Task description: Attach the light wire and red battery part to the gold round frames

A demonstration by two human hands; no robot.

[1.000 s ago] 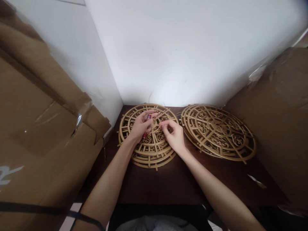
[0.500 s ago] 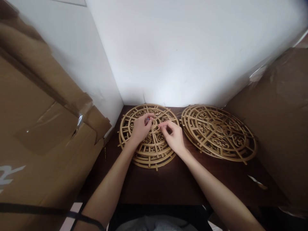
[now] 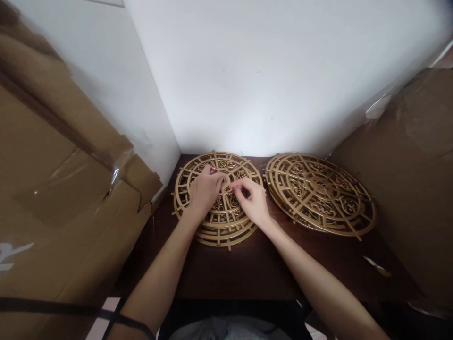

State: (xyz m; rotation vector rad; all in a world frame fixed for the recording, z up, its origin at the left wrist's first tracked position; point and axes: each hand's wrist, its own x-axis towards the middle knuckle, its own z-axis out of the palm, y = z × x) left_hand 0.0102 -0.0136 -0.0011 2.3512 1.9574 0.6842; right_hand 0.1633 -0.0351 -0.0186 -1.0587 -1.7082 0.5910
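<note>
A stack of round gold openwork panels (image 3: 219, 231) lies in front of me, and both hands are over its middle. My left hand (image 3: 204, 191) is closed around a small red object (image 3: 213, 171); only one end shows above the fingers, so its kind is unclear. Its thumb and forefinger come together beside the panel's centre ring. Just to the right, my right hand (image 3: 253, 200) makes a pinch at the same ring, the fingertips close to those of the left. Whatever lies between the right fingertips is too small to make out.
A second stack of gold panels (image 3: 329, 219) sits to the right on the dark table (image 3: 226, 278). Near the right front lies a small knife (image 3: 377, 267). Cardboard (image 3: 71, 212) stands along the left, more cardboard (image 3: 410, 165) at the right, and a white wall (image 3: 247, 85) behind.
My left hand has turned over, its back now facing up, and the red object has shifted slightly up and left. The right hand keeps its pinch at nearly the same spot.
</note>
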